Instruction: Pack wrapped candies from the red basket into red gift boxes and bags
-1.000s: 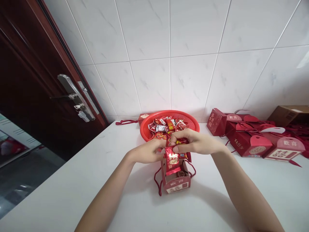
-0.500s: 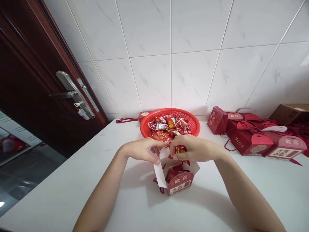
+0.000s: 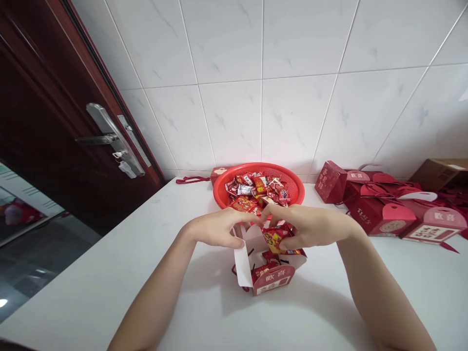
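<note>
Indoors, open box [image 3: 273, 281] on white tabletop [image 3: 153, 229], tiled wall [image 3: 234, 112], dark door [image 3: 40, 107].

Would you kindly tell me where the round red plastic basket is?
In the head view, the basket sits slightly right of centre, just beyond the open red cardboard box and left of the grouped red cardboard boxes.

On the desk [image 3: 146, 282], a box [image 3: 274, 284] sits between and below the left grip [image 3: 217, 229] and right grip [image 3: 310, 226], packets [image 3: 260, 271] inside; a sweet-filled basket [image 3: 301, 192] stands behind both grips, more boxes [image 3: 376, 219] farther right.
</note>
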Motion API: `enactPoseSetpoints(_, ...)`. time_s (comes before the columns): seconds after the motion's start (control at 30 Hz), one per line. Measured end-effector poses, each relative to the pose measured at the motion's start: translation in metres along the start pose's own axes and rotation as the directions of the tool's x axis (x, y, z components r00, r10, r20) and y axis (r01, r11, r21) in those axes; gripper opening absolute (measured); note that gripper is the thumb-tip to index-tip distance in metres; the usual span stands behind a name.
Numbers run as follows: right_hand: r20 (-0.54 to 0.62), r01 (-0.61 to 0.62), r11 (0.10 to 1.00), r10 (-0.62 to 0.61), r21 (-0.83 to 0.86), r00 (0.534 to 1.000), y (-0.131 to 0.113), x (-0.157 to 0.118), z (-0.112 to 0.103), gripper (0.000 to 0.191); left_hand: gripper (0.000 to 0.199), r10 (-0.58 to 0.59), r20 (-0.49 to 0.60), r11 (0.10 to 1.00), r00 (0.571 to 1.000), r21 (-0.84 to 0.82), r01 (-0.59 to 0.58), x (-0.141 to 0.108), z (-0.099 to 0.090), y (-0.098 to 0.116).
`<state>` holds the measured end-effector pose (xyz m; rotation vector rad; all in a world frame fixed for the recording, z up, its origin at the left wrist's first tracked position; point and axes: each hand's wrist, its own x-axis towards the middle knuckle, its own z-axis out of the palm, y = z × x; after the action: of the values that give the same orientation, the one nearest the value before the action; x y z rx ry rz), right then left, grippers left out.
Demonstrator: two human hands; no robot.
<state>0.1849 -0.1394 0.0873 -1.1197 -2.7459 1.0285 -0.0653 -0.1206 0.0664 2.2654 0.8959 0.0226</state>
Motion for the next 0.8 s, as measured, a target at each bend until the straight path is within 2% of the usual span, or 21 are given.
enactPoseSetpoints(0.07,0.013,-0.046,0.998,0.047,-0.039,0.999,-0.005,0.001,0.003,0.035,0.058,0.023,0.002,1.000,1.000,0.018,-0.023,-0.001,0.001,0.004)
enactPoseSetpoints(0.2,0.055,-0.014,0.996,0.019,-0.088,0.998,-0.011,0.011,0.012,0.014,0.059,0.024,-0.004,1.000,1.000,0.005,-0.024,-0.002,0.002,0.009)
enactPoseSetpoints(0.3,0.080,-0.002,0.991,0.013,-0.134,0.997,-0.011,0.020,0.021,0.012,0.056,0.006,-0.004,1.000,1.000,0.001,-0.006,-0.002,0.002,0.010)
enactPoseSetpoints(0.43,-0.029,-0.067,0.948,0.061,-0.311,0.998,-0.010,0.025,0.027,0.013,0.061,0.002,-0.020,1.000,1.000,0.015,-0.002,-0.001,0.003,0.008)
enactPoseSetpoints(0.5,-0.035,-0.052,0.941,0.043,-0.335,0.998,-0.010,0.024,0.028,0.017,0.064,-0.012,-0.033,1.000,0.999,0.017,0.012,0.000,0.004,0.006)
enactPoseSetpoints(0.6,0.041,0.017,0.944,-0.003,-0.329,0.999,-0.010,0.025,0.030,0.026,0.064,-0.011,-0.014,1.000,1.000,0.003,0.011,0.000,0.005,0.003)
enactPoseSetpoints(0.73,0.199,0.002,0.939,0.071,-0.344,0.977,-0.010,0.036,0.037,0.023,0.062,0.014,0.009,1.000,1.000,-0.018,-0.014,0.001,0.004,0.001)
enactPoseSetpoints(0.8,0.237,0.006,0.927,0.090,-0.374,0.967,-0.009,0.042,0.040,0.026,0.063,0.010,0.001,1.000,1.000,-0.018,-0.010,0.001,0.005,0.000)
